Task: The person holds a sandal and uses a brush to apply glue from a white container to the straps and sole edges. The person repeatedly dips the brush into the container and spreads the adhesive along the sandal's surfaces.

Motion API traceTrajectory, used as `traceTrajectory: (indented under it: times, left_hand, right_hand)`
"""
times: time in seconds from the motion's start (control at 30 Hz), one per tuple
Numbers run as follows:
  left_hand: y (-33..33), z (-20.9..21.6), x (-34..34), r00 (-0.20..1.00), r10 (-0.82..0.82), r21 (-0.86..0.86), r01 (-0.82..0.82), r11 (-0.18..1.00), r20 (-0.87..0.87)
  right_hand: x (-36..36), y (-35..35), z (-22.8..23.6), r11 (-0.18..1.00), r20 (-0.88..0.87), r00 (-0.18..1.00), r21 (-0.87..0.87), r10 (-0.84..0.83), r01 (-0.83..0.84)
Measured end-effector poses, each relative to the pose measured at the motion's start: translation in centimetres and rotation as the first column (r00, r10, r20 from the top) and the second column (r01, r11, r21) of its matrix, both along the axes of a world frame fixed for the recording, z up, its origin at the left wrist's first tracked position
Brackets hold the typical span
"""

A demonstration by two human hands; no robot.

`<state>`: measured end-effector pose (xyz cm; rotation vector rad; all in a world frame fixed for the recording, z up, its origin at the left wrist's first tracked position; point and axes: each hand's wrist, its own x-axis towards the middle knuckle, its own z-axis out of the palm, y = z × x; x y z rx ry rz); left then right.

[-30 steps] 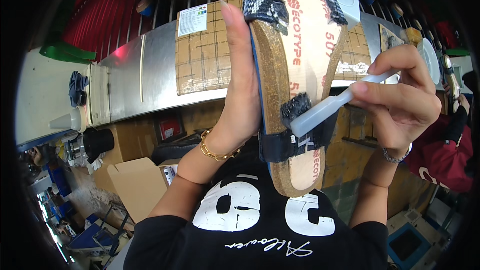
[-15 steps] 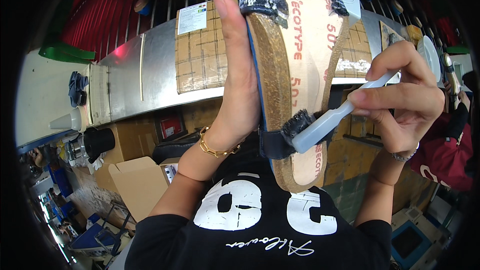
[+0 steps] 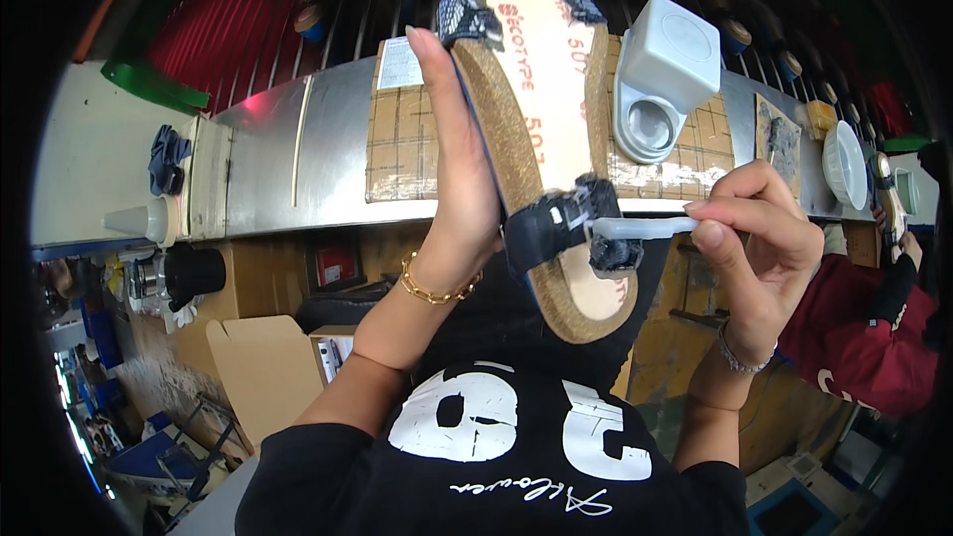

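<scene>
A sandal [image 3: 516,109] with a pale printed insole and a brown cork-like edge is held up in front of me. My left hand [image 3: 465,164] is closed along its left side, thumb pointing up. Dark woven strap pieces sit near the far end, and a black strap [image 3: 541,233] crosses the nearer end. Between the thumb and fingers of my right hand [image 3: 759,238] is the pale plastic handle of a brush [image 3: 645,226]. The brush head lies at the black strap's loose ends; dark bristles and dark strap there are hard to tell apart.
A white pot [image 3: 680,50] with a round opening stands on a taped cardboard box [image 3: 402,154] on the metal bench [image 3: 258,159]. Right of it is a white bowl [image 3: 844,164]. Another person in a maroon top [image 3: 864,328] works at the right. An open carton [image 3: 258,367] is at lower left.
The sandal has moved farther from me and slightly left, uncovering the white pot. My right hand has moved left and lower, and the brush has turned to lie nearly level.
</scene>
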<state>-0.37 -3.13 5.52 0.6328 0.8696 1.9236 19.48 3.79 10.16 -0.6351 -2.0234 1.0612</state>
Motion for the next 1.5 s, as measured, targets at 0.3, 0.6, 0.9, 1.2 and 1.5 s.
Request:
traceTrajectory:
  times: [0.3, 0.6, 0.9, 1.2, 1.5]
  left_hand:
    - [0.2, -0.3, 0.5, 0.999, 0.028, 0.031, -0.027, 0.999, -0.032]
    - [-0.1, -0.1, 0.7, 0.997, -0.067, 0.046, 0.065, 0.997, 0.041]
    - [-0.2, 0.1, 0.8, 0.994, 0.017, 0.011, -0.016, 1.0, -0.112]
    - [-0.3, -0.2, 0.9, 0.999, -0.029, 0.058, 0.03, 0.998, -0.016]
    - [-0.6, -0.7, 0.2, 0.993, 0.097, 0.039, -0.095, 0.995, -0.069]
  right_hand:
    - [-1.4, -1.4, -0.9, 0.864, -0.037, 0.979, 0.463, -0.202, 0.196]
    - [-1.1, 1.2, -0.9, 0.88, -0.074, 0.996, 0.475, 0.046, -0.005]
    - [-0.4, 2.0, 0.3, 0.902, 0.082, 0.986, 0.398, 0.148, -0.169]
    - [-0.3, 2.1, 1.6, 0.89, 0.188, 0.964, 0.381, 0.19, -0.25]
    - [0.5, 2.2, 1.7, 0.93, 0.142, 0.94, 0.16, 0.31, -0.331]
